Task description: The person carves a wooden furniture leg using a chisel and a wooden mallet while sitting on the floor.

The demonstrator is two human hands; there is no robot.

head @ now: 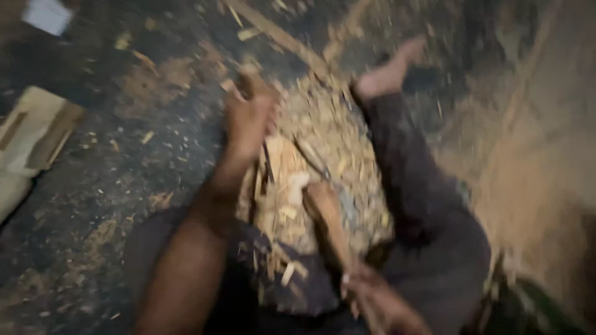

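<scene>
Pretty blurry shot, looking straight down at someone sitting on the floor (93,155) in a mess of wood shavings (323,142); the left hand (248,118) is out ahead, fingers wrapped over the top end of a pale piece of wood (273,174) that stands roughly upright in the middle of the chip pile, so that grip is closed around the wood; the right hand (379,304) sits low near the bottom edge, close to the body, and it looks curled around the handle of a long thin tool (316,161) that angles up into the pile beside the wood, but the blur is heavy enough that I honestly can't tell how tight that grip is; a bare foot (391,71) pokes out at the top right past a dark trouser leg (403,180), just beyond the shavings; over on the left edge there's a flat pale board (34,130) lying on the dark floor, well apart from the hands; chips and sawdust are scattered all around.
</scene>
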